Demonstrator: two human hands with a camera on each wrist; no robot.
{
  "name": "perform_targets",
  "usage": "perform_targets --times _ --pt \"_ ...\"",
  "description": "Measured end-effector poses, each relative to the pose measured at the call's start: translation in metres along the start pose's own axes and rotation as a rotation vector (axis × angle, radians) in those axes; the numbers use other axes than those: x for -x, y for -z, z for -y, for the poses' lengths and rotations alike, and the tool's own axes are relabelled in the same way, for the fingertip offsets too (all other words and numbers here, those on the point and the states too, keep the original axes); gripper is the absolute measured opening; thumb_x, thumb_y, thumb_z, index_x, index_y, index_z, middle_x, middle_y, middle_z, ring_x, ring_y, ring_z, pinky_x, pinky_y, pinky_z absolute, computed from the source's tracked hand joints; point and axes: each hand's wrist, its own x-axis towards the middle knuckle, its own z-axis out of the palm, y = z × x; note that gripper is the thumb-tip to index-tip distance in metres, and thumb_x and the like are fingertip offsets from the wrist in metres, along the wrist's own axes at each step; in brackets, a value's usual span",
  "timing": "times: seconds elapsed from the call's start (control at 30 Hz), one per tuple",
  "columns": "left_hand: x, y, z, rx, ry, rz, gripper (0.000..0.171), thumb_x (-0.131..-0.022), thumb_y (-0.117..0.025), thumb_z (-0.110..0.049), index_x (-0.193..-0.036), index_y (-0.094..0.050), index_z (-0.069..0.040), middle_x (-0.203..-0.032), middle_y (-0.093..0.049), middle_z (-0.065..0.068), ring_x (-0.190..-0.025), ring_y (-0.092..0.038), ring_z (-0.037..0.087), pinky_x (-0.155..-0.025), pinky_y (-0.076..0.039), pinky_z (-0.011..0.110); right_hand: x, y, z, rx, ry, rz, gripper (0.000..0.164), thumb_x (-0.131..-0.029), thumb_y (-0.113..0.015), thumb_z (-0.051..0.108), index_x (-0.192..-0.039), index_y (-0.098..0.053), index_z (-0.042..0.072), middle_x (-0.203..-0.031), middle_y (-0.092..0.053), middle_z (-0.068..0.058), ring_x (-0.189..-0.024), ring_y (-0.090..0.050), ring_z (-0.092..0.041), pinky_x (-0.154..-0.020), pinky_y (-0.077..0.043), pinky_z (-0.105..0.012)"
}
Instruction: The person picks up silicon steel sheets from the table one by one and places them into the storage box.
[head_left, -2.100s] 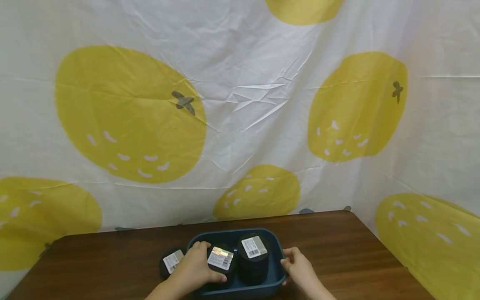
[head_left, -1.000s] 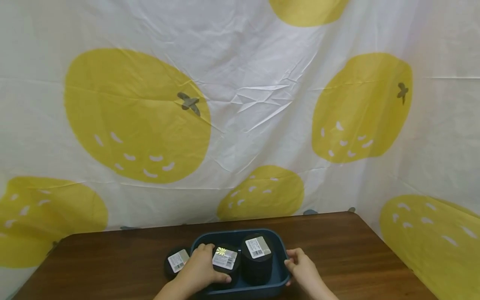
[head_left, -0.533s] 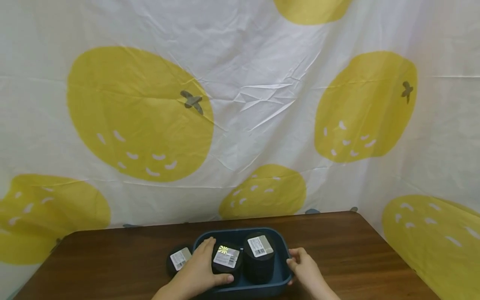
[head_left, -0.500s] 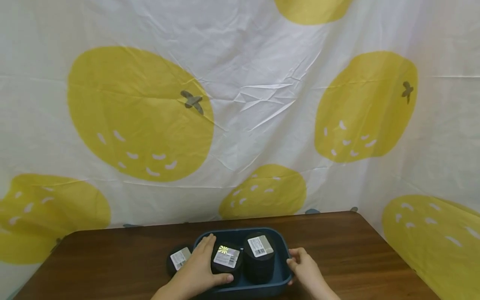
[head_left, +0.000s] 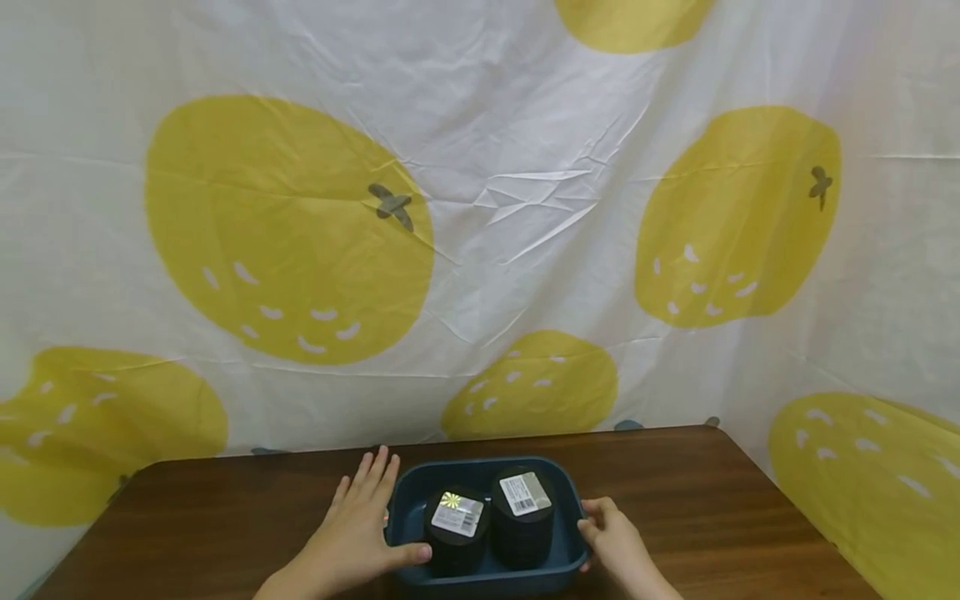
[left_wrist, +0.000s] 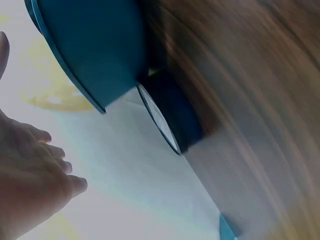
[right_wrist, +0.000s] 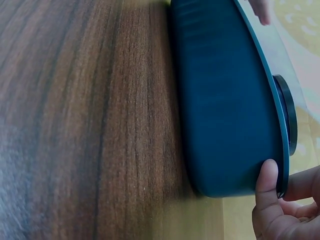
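A deep blue tray [head_left: 489,578] holds two black cylinders with white barcode labels on top: a left one [head_left: 454,546] and a taller-looking right one [head_left: 522,533]. My left hand [head_left: 348,533] hovers at the tray's left side with its fingers spread, gripping nothing; the thumb tip overlaps the tray's rim in the head view. A low black disc [left_wrist: 177,112] with a pale label lies on the table just outside the tray, mostly hidden behind that hand in the head view. With thumb and fingers my right hand [head_left: 615,537] pinches the tray's right end.
The brown wooden table [head_left: 712,500] stretches out on both sides of the tray. Behind it and at the right hangs a white cloth [head_left: 517,250] with large yellow fruit prints.
My left hand has let go of the left black cylinder in the tray and moved left, fingers spreading, now covering the disc outside. My right hand keeps its hold on the tray.
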Motion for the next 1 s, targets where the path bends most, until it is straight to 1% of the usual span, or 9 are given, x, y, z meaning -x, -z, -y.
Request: perform_targets --times 0.13,0.27,0.5,0.67,0.8,0.83,0.87,0.93,1.0 --pt "0.004 0.004 0.009 0.005 0.01 -0.022 0.113 -0.058 -0.052 -0.073 -0.136 -0.017 0.0 -0.142 -0.01 0.016 -0.129 -0.007 0.032 -0.1 -0.009 0.055 -0.001 0.0 0.0 0.017 0.004 -0.003 0.027 -0.081 -0.051 0.001 -0.105 -0.047 -0.01 -0.074 -0.047 -0.008 -0.041 -0.05 -0.018 -0.042 -0.046 -0.032" --pt "0.006 0.009 0.018 0.009 0.036 -0.047 0.115 -0.055 -0.055 -0.073 -0.135 -0.019 0.001 -0.141 -0.014 0.018 -0.128 -0.012 0.032 -0.099 -0.011 0.054 0.0 0.0 0.0 0.022 0.003 0.0 0.027 -0.082 -0.051 0.001 -0.106 -0.047 -0.01 -0.074 -0.047 -0.007 -0.041 -0.05 -0.019 -0.042 -0.046 -0.031" --pt "0.007 0.014 0.032 0.024 0.047 -0.043 0.119 -0.052 -0.058 -0.073 -0.135 -0.019 0.003 -0.14 -0.015 0.02 -0.127 -0.012 0.038 -0.095 -0.014 0.059 -0.001 0.002 -0.001 0.067 -0.006 -0.005 0.027 -0.082 -0.053 0.003 -0.106 -0.047 -0.008 -0.074 -0.047 -0.006 -0.041 -0.051 -0.019 -0.045 -0.045 -0.031" --pt "0.005 0.015 0.044 0.03 0.04 -0.045 0.122 -0.048 -0.061 -0.072 -0.134 -0.02 0.005 -0.139 -0.017 0.022 -0.126 -0.013 0.04 -0.094 -0.015 0.061 0.0 0.002 -0.002 0.067 -0.005 0.004 0.028 -0.083 -0.053 0.005 -0.107 -0.047 -0.008 -0.075 -0.046 -0.007 -0.041 -0.051 -0.019 -0.044 -0.045 -0.031" --pt "0.005 0.013 0.054 0.116 0.024 -0.02 0.121 -0.048 -0.069 -0.063 -0.134 -0.018 0.004 -0.139 -0.017 0.023 -0.126 -0.013 0.04 -0.095 -0.014 0.06 0.0 0.003 -0.004 0.031 0.031 0.012 0.029 -0.082 -0.054 0.006 -0.106 -0.046 -0.009 -0.075 -0.045 -0.007 -0.04 -0.05 -0.017 -0.043 -0.045 -0.03" --pt "0.005 0.013 0.056 0.142 0.02 -0.016 0.12 -0.048 -0.071 -0.06 -0.134 -0.017 0.004 -0.139 -0.017 0.023 -0.126 -0.013 0.04 -0.095 -0.013 0.06 0.0 0.003 -0.006 0.023 0.069 0.018 0.028 -0.082 -0.053 0.006 -0.104 -0.046 -0.009 -0.074 -0.045 -0.007 -0.04 -0.05 -0.016 -0.041 -0.045 -0.03" --pt "0.005 0.012 0.058 0.169 0.015 -0.013 0.119 -0.049 -0.072 -0.057 -0.134 -0.017 0.004 -0.139 -0.017 0.023 -0.126 -0.013 0.04 -0.096 -0.012 0.06 -0.001 0.003 -0.007 0.015 0.078 0.018 0.028 -0.082 -0.054 0.006 -0.104 -0.046 -0.009 -0.074 -0.045 -0.007 -0.04 -0.05 -0.016 -0.041 -0.045 -0.029" --pt "0.006 0.01 0.061 0.205 0.022 -0.004 0.118 -0.049 -0.074 -0.054 -0.135 -0.016 0.002 -0.139 -0.017 0.022 -0.127 -0.012 0.038 -0.097 -0.011 0.058 -0.001 0.003 -0.008 0.01 0.087 0.014 0.027 -0.082 -0.054 0.006 -0.103 -0.046 -0.009 -0.073 -0.045 -0.007 -0.039 -0.049 -0.016 -0.041 -0.045 -0.03" --pt "0.006 0.007 0.064 0.222 0.031 -0.006 0.118 -0.049 -0.074 -0.053 -0.135 -0.016 0.002 -0.139 -0.018 0.022 -0.127 -0.013 0.037 -0.098 -0.012 0.057 0.0 0.003 -0.007 0.015 0.068 0.017 0.028 -0.082 -0.053 0.005 -0.104 -0.046 -0.009 -0.074 -0.046 -0.007 -0.04 -0.05 -0.017 -0.041 -0.045 -0.03"
